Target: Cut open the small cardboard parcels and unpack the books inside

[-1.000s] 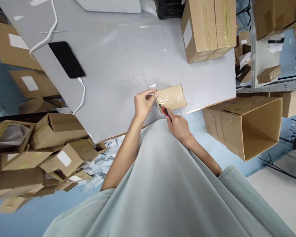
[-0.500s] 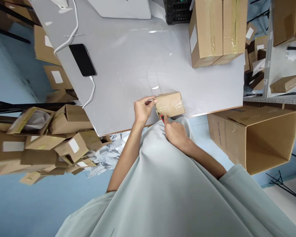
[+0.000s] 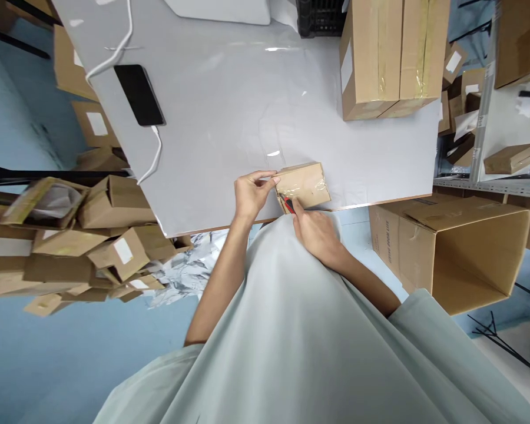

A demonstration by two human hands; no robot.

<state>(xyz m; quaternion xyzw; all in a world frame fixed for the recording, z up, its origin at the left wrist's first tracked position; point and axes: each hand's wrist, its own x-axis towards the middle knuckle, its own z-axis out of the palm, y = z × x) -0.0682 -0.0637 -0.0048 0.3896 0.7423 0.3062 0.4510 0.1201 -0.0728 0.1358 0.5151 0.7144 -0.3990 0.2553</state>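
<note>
A small brown cardboard box (image 3: 307,184) with clear tape on it lies at the front edge of the grey table (image 3: 212,135). My left hand (image 3: 251,193) pinches the box's left upper corner between thumb and fingers. In my right hand (image 3: 317,232) is a red and black box cutter (image 3: 288,204), my fingers closed round it. Its tip is at the left end of the box's near face. My hand covers most of the cutter's handle.
A black phone (image 3: 139,95) on a white cable lies at the table's left. Two taped cartons (image 3: 371,65) and a black crate (image 3: 320,20) stand at the back. An open large carton (image 3: 401,241) is below right; many boxes (image 3: 115,206) pile up at left.
The box cutter has moved slightly up and left along the box's left end, and more of it shows. The left hand keeps its hold; the whole view has shifted a little.
</note>
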